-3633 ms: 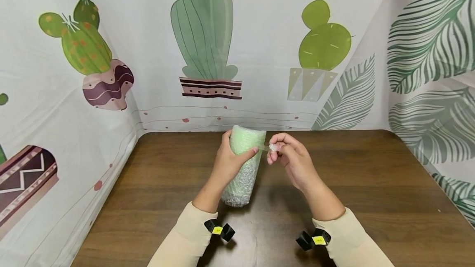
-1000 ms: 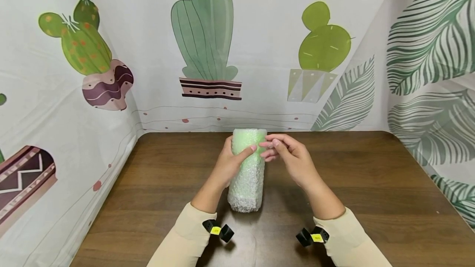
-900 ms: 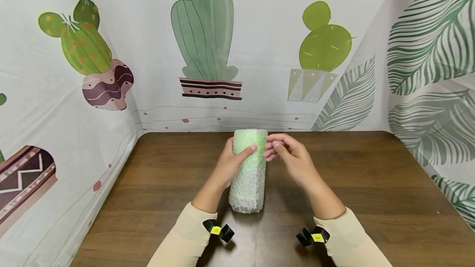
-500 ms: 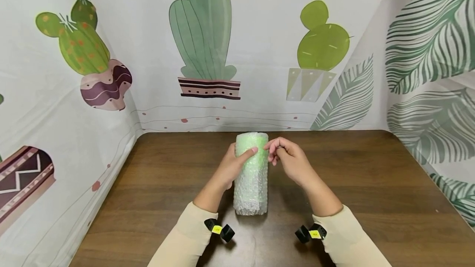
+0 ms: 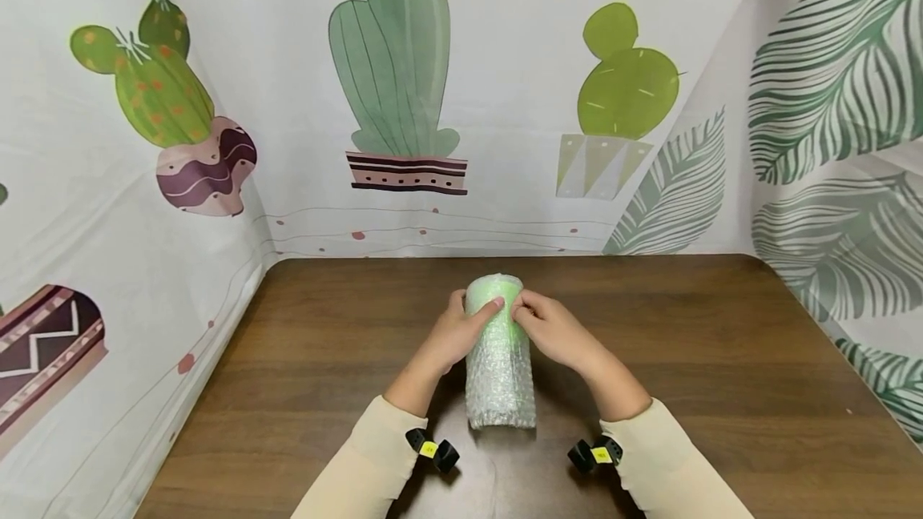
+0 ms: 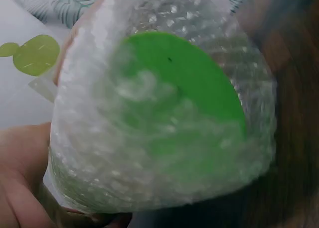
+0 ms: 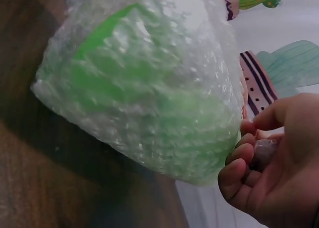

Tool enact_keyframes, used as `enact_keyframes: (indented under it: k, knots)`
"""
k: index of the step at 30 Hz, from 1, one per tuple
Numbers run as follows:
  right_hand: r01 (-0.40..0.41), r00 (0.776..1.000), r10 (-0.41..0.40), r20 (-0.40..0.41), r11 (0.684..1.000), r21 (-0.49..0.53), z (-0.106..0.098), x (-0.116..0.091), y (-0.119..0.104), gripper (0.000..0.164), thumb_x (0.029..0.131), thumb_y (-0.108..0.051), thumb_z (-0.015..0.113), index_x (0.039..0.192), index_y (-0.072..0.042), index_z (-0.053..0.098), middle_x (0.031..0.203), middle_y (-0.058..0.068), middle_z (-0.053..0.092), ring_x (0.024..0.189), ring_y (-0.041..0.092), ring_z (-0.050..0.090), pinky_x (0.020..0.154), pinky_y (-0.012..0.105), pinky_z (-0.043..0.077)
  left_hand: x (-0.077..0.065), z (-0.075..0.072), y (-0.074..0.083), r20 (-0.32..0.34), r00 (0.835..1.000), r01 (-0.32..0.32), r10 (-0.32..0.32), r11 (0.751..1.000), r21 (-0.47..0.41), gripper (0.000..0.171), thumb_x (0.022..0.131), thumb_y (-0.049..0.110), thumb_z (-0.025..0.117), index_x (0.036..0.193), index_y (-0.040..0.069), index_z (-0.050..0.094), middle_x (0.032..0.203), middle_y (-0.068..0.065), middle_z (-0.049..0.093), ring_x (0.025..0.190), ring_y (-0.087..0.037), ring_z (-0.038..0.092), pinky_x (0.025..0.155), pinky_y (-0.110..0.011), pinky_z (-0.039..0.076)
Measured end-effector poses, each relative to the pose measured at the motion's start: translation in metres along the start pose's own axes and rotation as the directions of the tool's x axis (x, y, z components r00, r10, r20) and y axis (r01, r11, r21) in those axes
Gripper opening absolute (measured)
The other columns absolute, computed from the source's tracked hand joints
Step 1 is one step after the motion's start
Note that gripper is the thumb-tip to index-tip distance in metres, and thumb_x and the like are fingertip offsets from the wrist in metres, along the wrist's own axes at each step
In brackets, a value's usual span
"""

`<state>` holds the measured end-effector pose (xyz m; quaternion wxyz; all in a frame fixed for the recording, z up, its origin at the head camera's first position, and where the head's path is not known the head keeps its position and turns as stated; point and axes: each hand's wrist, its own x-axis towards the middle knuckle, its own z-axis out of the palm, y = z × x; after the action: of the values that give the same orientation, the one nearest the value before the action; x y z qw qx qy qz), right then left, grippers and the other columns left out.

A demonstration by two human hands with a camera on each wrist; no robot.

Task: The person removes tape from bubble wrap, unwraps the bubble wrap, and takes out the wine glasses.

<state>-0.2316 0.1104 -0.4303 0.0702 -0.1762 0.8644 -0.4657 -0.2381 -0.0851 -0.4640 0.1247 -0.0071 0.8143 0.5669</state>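
A bubble-wrapped roll-shaped package (image 5: pixel 500 375) is held tilted above the table, its lower end toward me. Through the clear wrap shows a green round end (image 6: pixel 194 88); what the inner thing is stays hidden. My left hand (image 5: pixel 449 336) grips the package on its left side, thumb across the upper front. At its upper right my right hand (image 5: pixel 557 333) has curled fingers, their tips touching the wrap's edge. In the right wrist view, these fingers enclose a small crumpled piece of clear tape (image 7: pixel 265 151).
The brown wooden table (image 5: pixel 324 367) spreads beneath both hands. A white cloth backdrop (image 5: pixel 512 102) printed with cacti and leaves rises behind and at both sides. A black wrist camera (image 5: pixel 433 448) sits on the left cuff, another (image 5: pixel 594 455) on the right.
Earlier my right hand pulled a clear tape strip away from the package. The package has since come nearer and slightly right, turning more upright in view. My right fingers have closed in against it.
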Motion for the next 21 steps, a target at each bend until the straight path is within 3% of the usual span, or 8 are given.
enact_keyframes:
  k: [5, 10, 16, 21]
  knots:
    - [0.016, 1.0, -0.015, 0.026, 1.0, -0.025, 0.003, 0.001, 0.006, 0.016, 0.105, -0.018, 0.048, 0.095, -0.01, 0.057, 0.071, -0.002, 0.042, 0.061, 0.011, 0.038, 0.055, 0.024, 0.035, -0.001, 0.002, -0.004, -0.026, 0.999, -0.023, 0.026, 0.994, 0.109, 0.098, 0.092, 0.072, 0.052, 0.151, -0.002, 0.034, 0.144, -0.026, 0.048, 0.125, -0.036, 0.054, 0.103, -0.053, 0.049]
    - [0.024, 0.999, -0.023, 0.032, 0.999, -0.022, 0.006, 0.003, 0.009, 0.008, 0.102, -0.019, 0.056, 0.104, -0.01, 0.056, 0.077, -0.001, 0.045, 0.064, 0.012, 0.04, 0.058, 0.023, 0.037, -0.001, 0.002, -0.005, -0.048, 0.998, -0.026, 0.037, 0.974, 0.224, 0.097, 0.094, 0.075, 0.043, 0.154, 0.0, 0.035, 0.147, -0.026, 0.041, 0.132, -0.039, 0.048, 0.108, -0.058, 0.044]
    - [0.067, 0.998, -0.067, 0.018, 0.998, -0.009, 0.007, 0.005, 0.015, 0.023, 0.1, -0.017, 0.06, 0.119, -0.007, 0.051, 0.079, 0.0, 0.046, 0.063, 0.011, 0.041, 0.057, 0.024, 0.039, -0.001, -0.001, -0.006, -0.017, 0.997, -0.062, 0.069, 0.963, 0.261, 0.09, 0.102, 0.067, 0.03, 0.155, -0.006, 0.03, 0.157, -0.029, 0.034, 0.147, -0.042, 0.034, 0.119, -0.06, 0.032]
    - [0.112, 0.993, -0.111, 0.041, 0.993, -0.028, 0.007, 0.006, 0.017, 0.034, 0.102, -0.015, 0.057, 0.136, -0.015, 0.052, 0.078, 0.0, 0.048, 0.06, 0.009, 0.041, 0.056, 0.025, 0.041, 0.0, -0.002, -0.005, -0.007, 0.995, -0.096, 0.102, 0.959, 0.265, 0.084, 0.104, 0.064, 0.025, 0.155, -0.003, 0.033, 0.156, -0.026, 0.04, 0.147, -0.04, 0.034, 0.119, -0.06, 0.032]
